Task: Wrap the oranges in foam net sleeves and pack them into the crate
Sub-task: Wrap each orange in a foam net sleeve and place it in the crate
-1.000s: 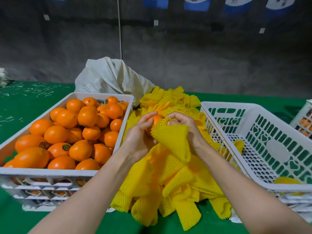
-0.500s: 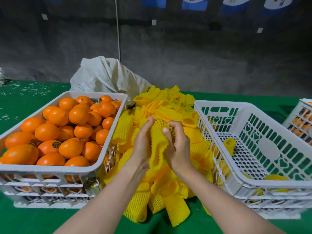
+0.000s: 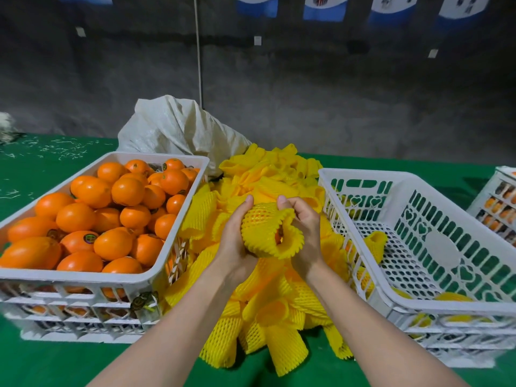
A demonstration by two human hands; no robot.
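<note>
Both hands are clamped round one sleeved orange, dead centre! The left hand (image 3: 237, 241) cups the yellow foam sleeve (image 3: 262, 233) from its own side, fingers curled underneath and thumb up over the top. The right hand (image 3: 305, 236) grips the other side, thumb on top, fingers hooked in at the sleeve's open mouth. That mouth faces the camera with its edge flared and ruffled, and the orange (image 3: 277, 236) peeks out of it as a small darker patch. More of its skin glows through the netting higher up. So the fruit sits inside the sleeve, held above the pile of empty sleeves (image 3: 268, 305) that spills down the green table (image 3: 55, 364) between two crates.

On the left, the white crate (image 3: 83, 277) is heaped with bare oranges (image 3: 125, 191), some wearing small round stickers. On the right, the packing crate (image 3: 444, 250) stands just beside the pile, with most of its perforated floor showing. A yellow bundle (image 3: 375, 244) lies against its near-left wall, though I cannot tell if there is fruit inside it. A few more yellow shapes sit low along the front, partly hidden by the rim. Behind the pile slumps a pale woven sack (image 3: 173, 129). At the far right edge, another crate (image 3: 497, 202) shows orange through its slats.
</note>
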